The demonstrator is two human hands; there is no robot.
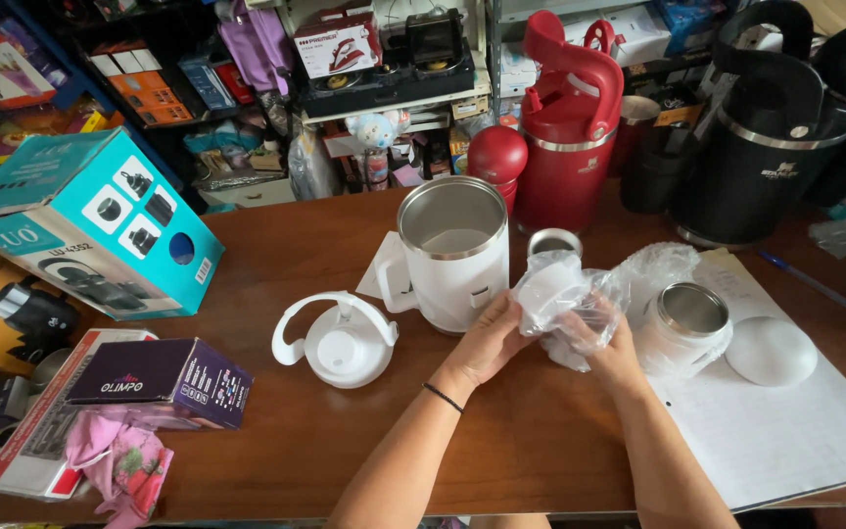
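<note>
Both hands at table (540, 441) centre, closed on a clear plastic bag (565, 309) w/ a white item inside. Left hand (487, 343) grips bag's left side, fingers curled round it; right hand (614, 353) pinches bag from below/right. Bag is held just above the wood, just beside open white jug (452, 250). White handled lid (338, 338) lies left of jug. Small white cup (685, 328) sits right of hands, on paper sheet (775, 431). Teal box (90, 220) near left edge.
</note>
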